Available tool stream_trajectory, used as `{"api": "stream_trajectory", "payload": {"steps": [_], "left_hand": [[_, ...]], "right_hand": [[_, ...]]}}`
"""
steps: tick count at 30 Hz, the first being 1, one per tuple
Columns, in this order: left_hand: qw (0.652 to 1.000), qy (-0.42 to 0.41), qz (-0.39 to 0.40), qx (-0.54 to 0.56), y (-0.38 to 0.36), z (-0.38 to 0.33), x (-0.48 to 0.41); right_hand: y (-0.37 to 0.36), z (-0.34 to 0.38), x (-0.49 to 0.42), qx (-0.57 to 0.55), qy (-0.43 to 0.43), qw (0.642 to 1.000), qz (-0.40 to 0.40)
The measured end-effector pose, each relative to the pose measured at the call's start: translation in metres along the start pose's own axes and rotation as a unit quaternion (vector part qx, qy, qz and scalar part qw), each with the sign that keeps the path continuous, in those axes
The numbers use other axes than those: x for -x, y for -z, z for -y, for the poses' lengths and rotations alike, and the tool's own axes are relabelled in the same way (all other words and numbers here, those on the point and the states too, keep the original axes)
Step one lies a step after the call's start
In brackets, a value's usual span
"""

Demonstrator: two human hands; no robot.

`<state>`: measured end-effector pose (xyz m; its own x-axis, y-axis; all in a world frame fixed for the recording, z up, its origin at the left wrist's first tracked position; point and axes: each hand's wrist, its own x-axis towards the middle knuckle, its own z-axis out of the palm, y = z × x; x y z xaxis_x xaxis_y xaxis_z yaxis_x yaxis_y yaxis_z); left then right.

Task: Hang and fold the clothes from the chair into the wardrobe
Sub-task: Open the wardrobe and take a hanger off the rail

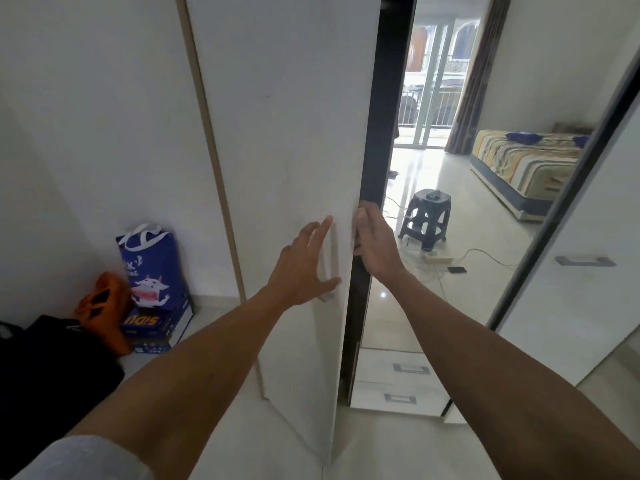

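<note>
Bare forearms reach out from a grey sleeve (86,459) to the white wardrobe door (284,133), which stands partly open. The left hand (304,268) lies flat on its face with fingers straight and spread, and the right hand (375,244) curls its fingers round the door's free edge. The panel looks stiff and fairly light, so it should swing best from that edge; neither clothes nor chair are in view.

Bright daylight from glass balcony door (434,109), blown out. Glare on glossy pale floor tiles (415,174). Left hand (304,268) throws soft shadow on white wardrobe door (287,133). Mild blur, edges bent.
</note>
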<state>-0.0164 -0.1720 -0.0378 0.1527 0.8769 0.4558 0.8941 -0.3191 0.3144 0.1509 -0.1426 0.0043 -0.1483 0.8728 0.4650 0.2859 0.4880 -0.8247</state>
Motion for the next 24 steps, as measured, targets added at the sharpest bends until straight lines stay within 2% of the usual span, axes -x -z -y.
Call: {"api": "stream_trajectory", "payload": {"steps": [5, 11, 14, 18, 24], "left_hand": [[0.997, -0.01, -0.065, 0.025, 0.082, -0.002, 0.042], [0.989, 0.007, -0.142, 0.038, 0.169, 0.018, 0.093], [0.983, 0.029, -0.18, 0.018, 0.207, 0.035, 0.114], [0.975, 0.039, -0.214, -0.053, 0.251, 0.055, 0.13], [0.936, 0.152, -0.248, -0.2, 0.303, 0.094, 0.124]], "right_hand": [[-0.033, 0.1, 0.015, -0.038, 0.07, 0.997, 0.017], [-0.086, 0.195, 0.005, -0.077, 0.122, 0.984, 0.101], [-0.126, 0.216, -0.009, -0.092, 0.157, 0.97, 0.162], [-0.182, 0.23, -0.031, -0.065, 0.188, 0.963, 0.181], [-0.244, 0.228, -0.064, 0.023, 0.214, 0.957, 0.195]]}}
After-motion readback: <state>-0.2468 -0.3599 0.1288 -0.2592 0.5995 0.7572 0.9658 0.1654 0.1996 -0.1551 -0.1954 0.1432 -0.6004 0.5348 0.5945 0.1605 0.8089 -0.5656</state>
